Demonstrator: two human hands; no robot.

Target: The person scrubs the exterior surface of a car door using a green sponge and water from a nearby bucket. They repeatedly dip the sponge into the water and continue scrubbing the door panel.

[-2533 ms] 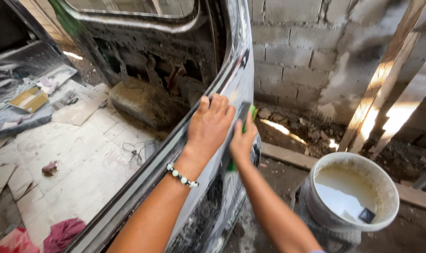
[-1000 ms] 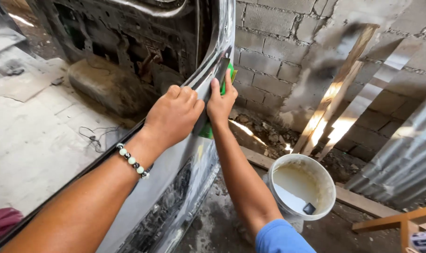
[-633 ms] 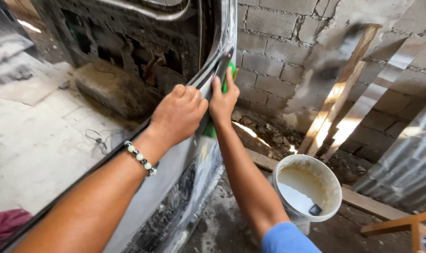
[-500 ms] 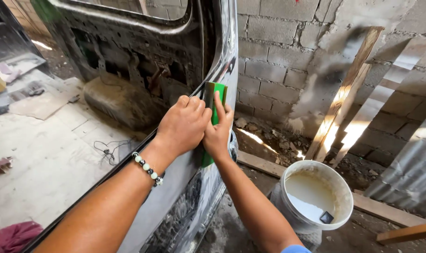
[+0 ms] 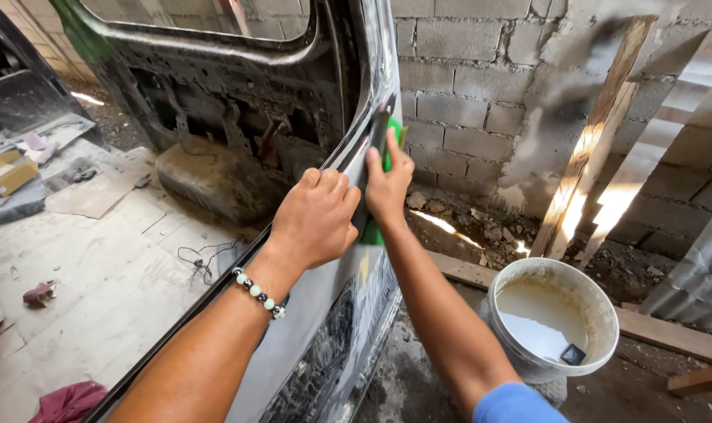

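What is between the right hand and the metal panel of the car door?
In the head view, a green pad lies between the right hand and the car door panel; the hand presses it against the panel's edge.

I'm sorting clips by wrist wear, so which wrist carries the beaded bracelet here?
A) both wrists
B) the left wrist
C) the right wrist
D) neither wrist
B: the black-and-pale beaded bracelet circles the wrist of the left hand, which rests on the edge of the grey sanded car door, while the right hand, pressing the green sanding pad, has a bare wrist.
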